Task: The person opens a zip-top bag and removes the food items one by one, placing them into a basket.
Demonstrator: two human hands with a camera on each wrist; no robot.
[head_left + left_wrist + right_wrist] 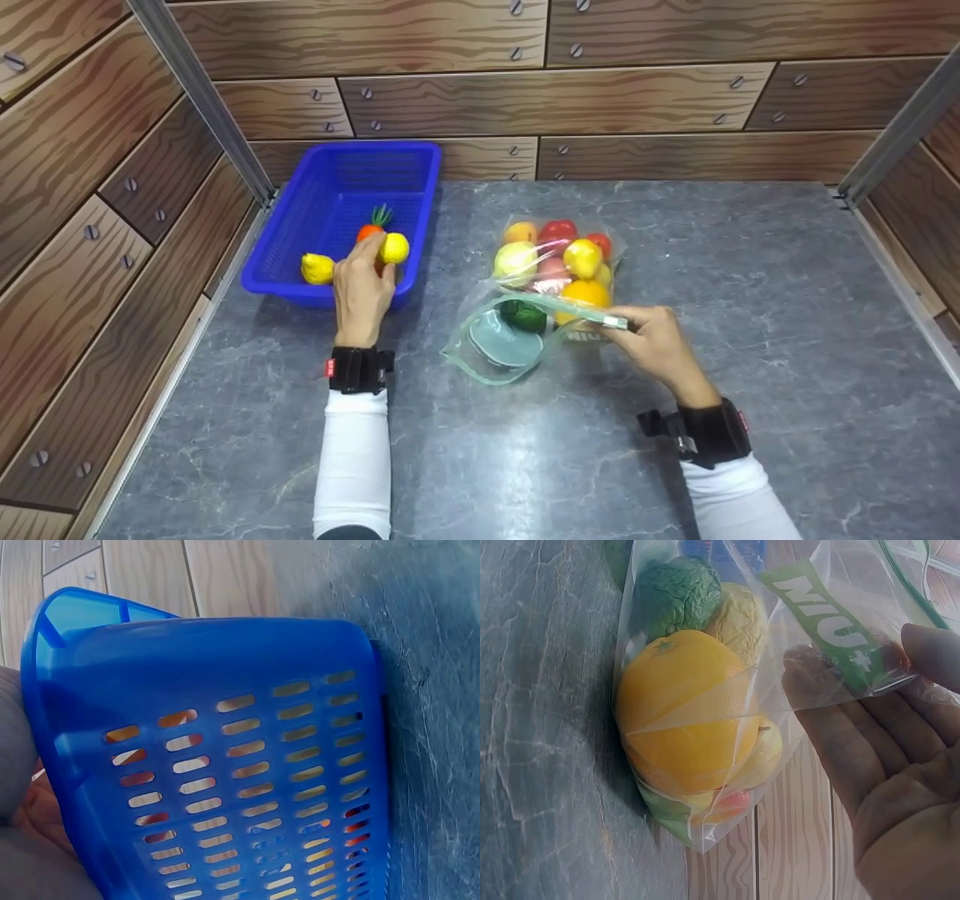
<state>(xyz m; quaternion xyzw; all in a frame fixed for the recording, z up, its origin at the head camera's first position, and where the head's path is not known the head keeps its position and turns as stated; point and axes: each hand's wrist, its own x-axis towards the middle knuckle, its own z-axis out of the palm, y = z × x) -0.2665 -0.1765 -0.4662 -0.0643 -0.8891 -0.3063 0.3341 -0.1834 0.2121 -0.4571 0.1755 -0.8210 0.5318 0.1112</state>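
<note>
My left hand [361, 289] reaches over the near rim of a blue plastic basket [262, 286], a round yellow lemon [395, 248] held between thumb and fingertips. A second lemon [317, 268] lies to the left of the hand, and a carrot [370, 232] with a green top sits just beyond the fingers. My right hand [654, 346] pinches the slider end of a clear zip bag [487, 369] whose mouth gapes toward me. Inside the bag are an orange [686, 709], a wrinkled dark green vegetable [679, 596], a pale green fruit [515, 262] and several red and yellow fruits.
A grey marbled tabletop [480, 465] carries the basket at left and the bag at centre. Wood-patterned panels [555, 105] stand behind and at both sides, with metal posts [202, 97] at the corners.
</note>
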